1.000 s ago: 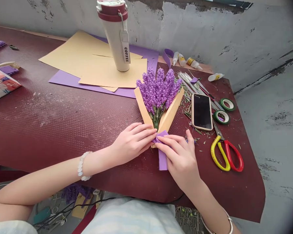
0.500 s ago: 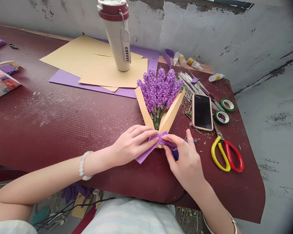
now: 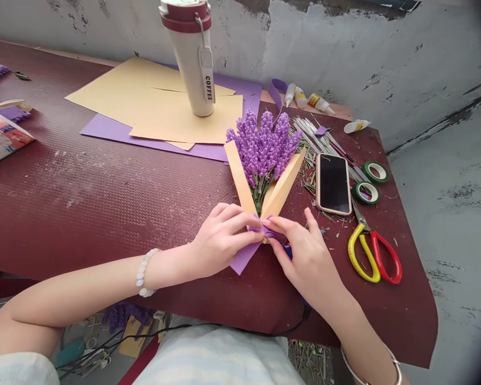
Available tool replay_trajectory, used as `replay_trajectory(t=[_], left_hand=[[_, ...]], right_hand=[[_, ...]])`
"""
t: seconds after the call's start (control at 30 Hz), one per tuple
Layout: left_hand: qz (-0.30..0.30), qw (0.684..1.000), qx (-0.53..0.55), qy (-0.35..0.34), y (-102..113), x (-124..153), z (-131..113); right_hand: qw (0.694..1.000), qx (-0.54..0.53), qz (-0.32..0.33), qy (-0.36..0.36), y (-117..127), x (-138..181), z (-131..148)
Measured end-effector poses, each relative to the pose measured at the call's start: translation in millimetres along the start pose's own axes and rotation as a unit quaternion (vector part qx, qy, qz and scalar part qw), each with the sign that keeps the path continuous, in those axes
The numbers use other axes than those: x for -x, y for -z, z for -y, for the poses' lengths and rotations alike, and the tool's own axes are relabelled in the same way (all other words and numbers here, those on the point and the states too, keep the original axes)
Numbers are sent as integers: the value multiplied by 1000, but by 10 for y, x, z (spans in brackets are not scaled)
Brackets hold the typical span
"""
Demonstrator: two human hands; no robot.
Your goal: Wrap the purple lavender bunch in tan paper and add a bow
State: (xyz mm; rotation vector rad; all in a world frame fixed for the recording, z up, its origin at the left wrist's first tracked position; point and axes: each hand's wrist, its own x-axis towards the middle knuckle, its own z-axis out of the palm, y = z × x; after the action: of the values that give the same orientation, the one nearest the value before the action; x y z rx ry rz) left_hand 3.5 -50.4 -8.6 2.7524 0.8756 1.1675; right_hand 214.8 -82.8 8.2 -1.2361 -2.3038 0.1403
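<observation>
A bouquet of purple paper lavender (image 3: 260, 147) lies on the table, flanked by folded tan wrapping paper (image 3: 284, 182). Across the base of the wrap is a purple paper strip (image 3: 243, 258), one end of it angled down toward the table edge. From the left, my left hand (image 3: 224, 235) pinches the strip between thumb and fingers. My right hand (image 3: 304, 254) grips the strip from the other side, little finger raised, its fingertips close to the left ones. A blue object, mostly hidden, lies under my right hand.
Right of the bouquet lie a phone (image 3: 333, 184), scissors (image 3: 371, 251), green tape rolls (image 3: 366, 192) and wire stems (image 3: 315, 133). Behind stand a coffee tumbler (image 3: 196, 64) on tan paper sheets (image 3: 124, 96) and small glue bottles (image 3: 319, 102) by the wall.
My left hand has moved slightly right, its fingers now bent and pinching closer to my right fingertips. The strip is gathered tighter at the bouquet's base, and its loose end has shifted a little right.
</observation>
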Motion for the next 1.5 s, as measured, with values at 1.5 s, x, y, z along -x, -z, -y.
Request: replay_trajectory(t=[1.5], left_hand=[[53, 984, -93, -145, 97, 31, 211]], right_hand=[[995, -29, 92, 8, 192, 54, -166]])
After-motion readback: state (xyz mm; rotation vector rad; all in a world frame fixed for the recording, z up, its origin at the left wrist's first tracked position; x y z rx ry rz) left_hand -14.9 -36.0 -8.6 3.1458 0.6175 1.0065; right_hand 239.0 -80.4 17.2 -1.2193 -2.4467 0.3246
